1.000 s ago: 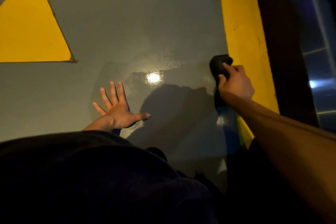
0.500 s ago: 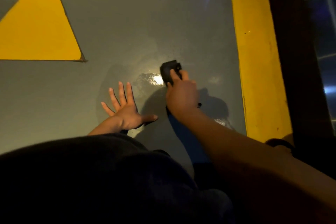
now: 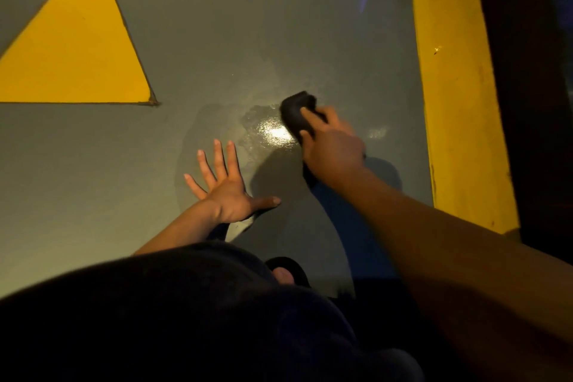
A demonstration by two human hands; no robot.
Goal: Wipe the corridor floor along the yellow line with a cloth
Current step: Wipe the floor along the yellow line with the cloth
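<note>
Head view looks down on a smooth grey painted corridor floor (image 3: 279, 25), dimly lit, with a bright glare on a wet glossy patch (image 3: 273, 133) near the middle. A broad yellow painted line (image 3: 452, 87) runs near to far along the right, dark wall beyond it. A yellow painted triangle (image 3: 80, 53) sits far left. The right hand (image 3: 333, 152) grips a dark wadded cloth (image 3: 296, 112), pressed to the floor left of the line, well apart from it. The left hand (image 3: 226, 189) rests flat, fingers spread, on the floor nearby
</note>
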